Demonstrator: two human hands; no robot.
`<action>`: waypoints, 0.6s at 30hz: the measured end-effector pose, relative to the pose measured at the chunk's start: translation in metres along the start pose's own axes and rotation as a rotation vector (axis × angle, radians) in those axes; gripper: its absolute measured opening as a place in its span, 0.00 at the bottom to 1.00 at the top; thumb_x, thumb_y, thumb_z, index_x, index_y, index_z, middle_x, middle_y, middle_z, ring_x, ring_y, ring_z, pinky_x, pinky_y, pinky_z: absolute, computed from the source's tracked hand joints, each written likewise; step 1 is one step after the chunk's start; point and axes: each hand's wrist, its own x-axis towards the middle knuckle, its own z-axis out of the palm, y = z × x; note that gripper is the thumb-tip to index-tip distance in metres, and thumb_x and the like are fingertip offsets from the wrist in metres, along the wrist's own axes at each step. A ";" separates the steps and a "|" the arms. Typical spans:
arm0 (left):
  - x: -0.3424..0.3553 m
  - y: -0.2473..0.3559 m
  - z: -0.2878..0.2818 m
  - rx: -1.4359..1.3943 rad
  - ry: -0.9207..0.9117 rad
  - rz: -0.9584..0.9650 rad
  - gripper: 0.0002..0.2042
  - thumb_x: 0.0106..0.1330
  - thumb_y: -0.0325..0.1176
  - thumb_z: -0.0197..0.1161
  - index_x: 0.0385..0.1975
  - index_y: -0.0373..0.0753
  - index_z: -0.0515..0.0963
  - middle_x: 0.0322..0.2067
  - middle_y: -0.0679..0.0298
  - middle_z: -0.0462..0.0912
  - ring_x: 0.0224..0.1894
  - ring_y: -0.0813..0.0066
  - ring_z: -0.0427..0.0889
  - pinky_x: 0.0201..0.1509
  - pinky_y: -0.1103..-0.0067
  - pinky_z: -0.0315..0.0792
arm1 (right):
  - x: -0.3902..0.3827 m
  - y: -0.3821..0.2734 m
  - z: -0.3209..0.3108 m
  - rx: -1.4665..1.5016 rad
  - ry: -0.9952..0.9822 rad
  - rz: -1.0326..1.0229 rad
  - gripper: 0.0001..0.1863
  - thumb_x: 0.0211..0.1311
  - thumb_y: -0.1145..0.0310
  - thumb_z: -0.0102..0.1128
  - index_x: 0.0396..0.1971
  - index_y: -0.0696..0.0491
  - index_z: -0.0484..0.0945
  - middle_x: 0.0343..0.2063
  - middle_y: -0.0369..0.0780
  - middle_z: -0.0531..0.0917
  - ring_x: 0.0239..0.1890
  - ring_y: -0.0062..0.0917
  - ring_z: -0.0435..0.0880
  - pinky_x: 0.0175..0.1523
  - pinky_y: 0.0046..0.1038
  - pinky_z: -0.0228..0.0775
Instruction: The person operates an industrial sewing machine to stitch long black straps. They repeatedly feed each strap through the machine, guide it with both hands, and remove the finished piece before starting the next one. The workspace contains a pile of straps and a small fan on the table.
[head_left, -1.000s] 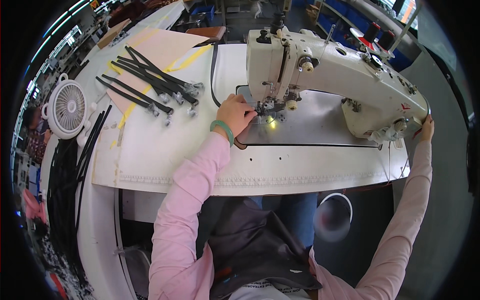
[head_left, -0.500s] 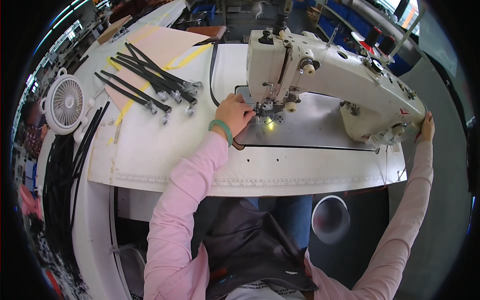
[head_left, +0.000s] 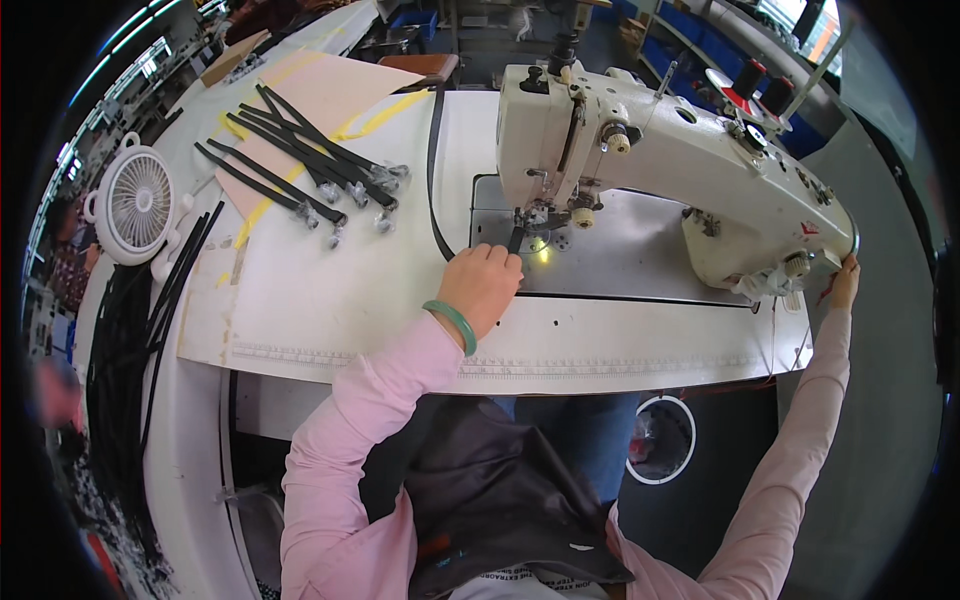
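My left hand (head_left: 477, 290), fingers curled, holds a black strap (head_left: 437, 200) just in front of the needle area of the white sewing machine (head_left: 650, 140). A short length of the strap lies on the metal bed plate (head_left: 620, 260) between needle and fingers; the rest loops back up the left of the machine. My right hand (head_left: 843, 285) is at the handwheel (head_left: 852, 238) on the far right end, fingers closed round its edge. Several black straps with crumpled clear wrapped ends (head_left: 290, 190) lie on pink sheets (head_left: 340, 85) left of the machine.
A white fan (head_left: 132, 205) and a bundle of long black straps (head_left: 125, 340) are at the left edge. Red and black thread cones (head_left: 742, 88) stand behind the machine. A white-rimmed bin (head_left: 660, 440) is under the table (head_left: 300, 300). Blurred figures are at the far left.
My left hand has moved down toward me from beside the needle, drawing the strap with it. My right hand has shifted lower on the handwheel.
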 end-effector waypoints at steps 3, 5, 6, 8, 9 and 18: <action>-0.011 0.022 0.005 0.048 0.046 0.052 0.06 0.52 0.30 0.58 0.28 0.35 0.73 0.22 0.64 0.72 0.26 0.71 0.75 0.29 0.77 0.69 | -0.006 0.004 0.006 0.137 0.045 -0.082 0.21 0.64 0.51 0.41 0.39 0.55 0.68 0.32 0.38 0.74 0.38 0.25 0.75 0.32 0.24 0.69; -0.014 0.022 0.004 0.033 0.047 -0.010 0.08 0.51 0.29 0.59 0.30 0.35 0.74 0.21 0.65 0.72 0.24 0.71 0.75 0.27 0.78 0.69 | -0.032 0.004 0.044 0.463 0.064 -0.039 0.21 0.64 0.51 0.41 0.42 0.54 0.68 0.36 0.39 0.74 0.39 0.26 0.74 0.36 0.25 0.70; -0.014 0.022 0.005 -0.006 0.043 -0.045 0.08 0.51 0.29 0.59 0.31 0.36 0.75 0.21 0.65 0.72 0.25 0.71 0.75 0.28 0.78 0.69 | -0.044 0.006 0.056 0.622 0.084 -0.017 0.21 0.64 0.51 0.41 0.43 0.54 0.67 0.38 0.39 0.73 0.40 0.26 0.74 0.38 0.25 0.70; -0.009 0.024 0.006 -0.055 0.075 -0.063 0.08 0.51 0.30 0.59 0.31 0.36 0.75 0.21 0.65 0.72 0.27 0.71 0.74 0.30 0.77 0.68 | -0.046 0.019 0.055 0.642 0.081 -0.024 0.21 0.64 0.52 0.41 0.46 0.54 0.66 0.43 0.40 0.72 0.42 0.26 0.74 0.43 0.26 0.69; -0.006 0.024 0.006 -0.058 0.108 -0.044 0.08 0.51 0.30 0.59 0.31 0.37 0.76 0.21 0.66 0.72 0.28 0.71 0.74 0.32 0.77 0.67 | -0.044 0.030 0.052 0.653 0.088 -0.030 0.22 0.64 0.53 0.41 0.48 0.54 0.65 0.45 0.40 0.71 0.43 0.26 0.74 0.45 0.26 0.68; -0.004 0.022 -0.004 -0.136 0.103 -0.072 0.09 0.52 0.36 0.60 0.29 0.38 0.77 0.21 0.66 0.74 0.31 0.70 0.72 0.44 0.73 0.60 | -0.159 -0.070 0.049 0.183 0.415 -0.431 0.19 0.66 0.58 0.41 0.38 0.58 0.74 0.35 0.38 0.78 0.39 0.23 0.75 0.43 0.23 0.64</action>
